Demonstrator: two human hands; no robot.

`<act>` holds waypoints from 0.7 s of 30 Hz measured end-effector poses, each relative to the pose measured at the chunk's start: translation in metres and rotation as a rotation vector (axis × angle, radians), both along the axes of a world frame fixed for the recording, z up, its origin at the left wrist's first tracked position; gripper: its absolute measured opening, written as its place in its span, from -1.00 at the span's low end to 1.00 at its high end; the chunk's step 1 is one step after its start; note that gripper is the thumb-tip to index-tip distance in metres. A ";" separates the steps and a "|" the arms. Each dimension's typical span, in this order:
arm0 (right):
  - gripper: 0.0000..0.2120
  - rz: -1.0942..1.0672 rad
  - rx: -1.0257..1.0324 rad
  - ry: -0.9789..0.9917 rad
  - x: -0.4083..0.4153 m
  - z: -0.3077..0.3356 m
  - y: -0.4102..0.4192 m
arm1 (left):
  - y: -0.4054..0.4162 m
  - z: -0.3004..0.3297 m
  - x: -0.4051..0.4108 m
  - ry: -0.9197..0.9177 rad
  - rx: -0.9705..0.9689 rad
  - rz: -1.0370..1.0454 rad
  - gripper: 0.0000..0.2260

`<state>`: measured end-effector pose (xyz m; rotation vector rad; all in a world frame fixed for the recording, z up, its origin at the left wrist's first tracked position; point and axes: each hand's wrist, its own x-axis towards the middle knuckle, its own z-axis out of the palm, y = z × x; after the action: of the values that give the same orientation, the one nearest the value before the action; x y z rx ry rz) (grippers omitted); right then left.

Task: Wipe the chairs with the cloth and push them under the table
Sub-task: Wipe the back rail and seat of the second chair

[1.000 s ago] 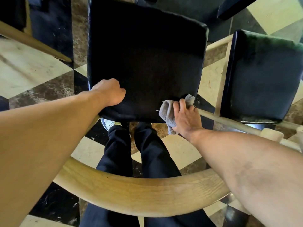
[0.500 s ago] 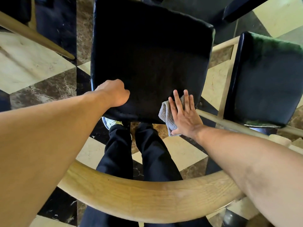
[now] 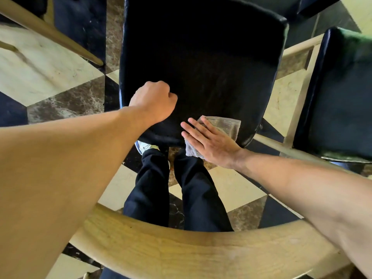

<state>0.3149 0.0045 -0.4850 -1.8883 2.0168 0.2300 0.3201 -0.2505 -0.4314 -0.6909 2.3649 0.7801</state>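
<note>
A chair with a black padded seat [image 3: 201,57] stands right in front of me, its curved wooden backrest [image 3: 191,250] arching across the bottom of the view. My left hand [image 3: 155,101] is closed in a fist and rests on the seat's near left part. My right hand [image 3: 209,141] lies flat with spread fingers on a grey cloth [image 3: 225,125], pressing it onto the seat's near right edge. Part of the cloth hangs over that edge.
A second chair with a black seat [image 3: 338,93] and pale wooden frame stands close on the right. A wooden rail [image 3: 50,31] runs diagonally at upper left. The floor is patterned marble tile [image 3: 40,77]. My dark-trousered legs [image 3: 175,188] stand behind the seat.
My right hand went from gripping the cloth at the seat's near right corner to lying flat on it, and has slid the cloth left along the near edge. My left fist stayed put.
</note>
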 end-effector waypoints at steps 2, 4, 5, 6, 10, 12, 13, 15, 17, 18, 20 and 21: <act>-0.27 0.042 -0.004 -0.017 -0.004 0.000 -0.001 | -0.001 0.000 0.004 -0.011 -0.011 -0.004 -0.71; -0.16 0.062 -0.010 -0.023 -0.011 0.003 0.007 | -0.003 0.002 0.006 -0.017 -0.015 -0.002 -0.71; -0.06 0.057 -0.008 -0.028 -0.016 0.006 0.013 | -0.004 0.003 0.006 -0.021 -0.015 0.004 -0.72; 0.07 0.044 0.006 -0.026 -0.021 0.011 0.020 | -0.005 0.004 0.005 -0.023 -0.012 0.009 -0.72; 0.37 0.050 0.141 0.029 -0.032 0.022 0.036 | -0.006 0.010 -0.007 -0.012 0.027 0.045 -0.72; 0.33 0.070 0.174 0.047 -0.027 0.019 0.031 | -0.001 0.011 -0.012 0.004 0.034 0.062 -0.72; 0.25 0.080 0.176 0.050 -0.024 0.017 0.027 | 0.002 0.012 -0.014 0.021 0.038 0.065 -0.72; 0.02 0.074 0.135 0.044 -0.016 0.014 0.017 | 0.007 0.013 -0.015 0.067 0.060 0.072 -0.70; -0.15 0.054 0.102 0.038 -0.010 0.013 0.009 | 0.013 0.015 -0.015 0.126 0.088 0.075 -0.69; -0.20 0.078 0.081 0.037 -0.008 0.010 0.001 | 0.011 0.015 -0.015 0.157 0.083 0.091 -0.68; -0.27 0.122 0.064 0.027 -0.004 0.008 -0.020 | 0.008 0.013 -0.018 0.188 0.076 0.132 -0.68; -0.30 0.123 0.064 0.003 -0.001 0.007 -0.033 | 0.005 0.013 -0.019 0.191 0.074 0.154 -0.69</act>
<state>0.3135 -0.0287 -0.4776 -1.9743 1.8745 0.3261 0.3006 -0.2458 -0.4183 -0.8059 2.4587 1.0360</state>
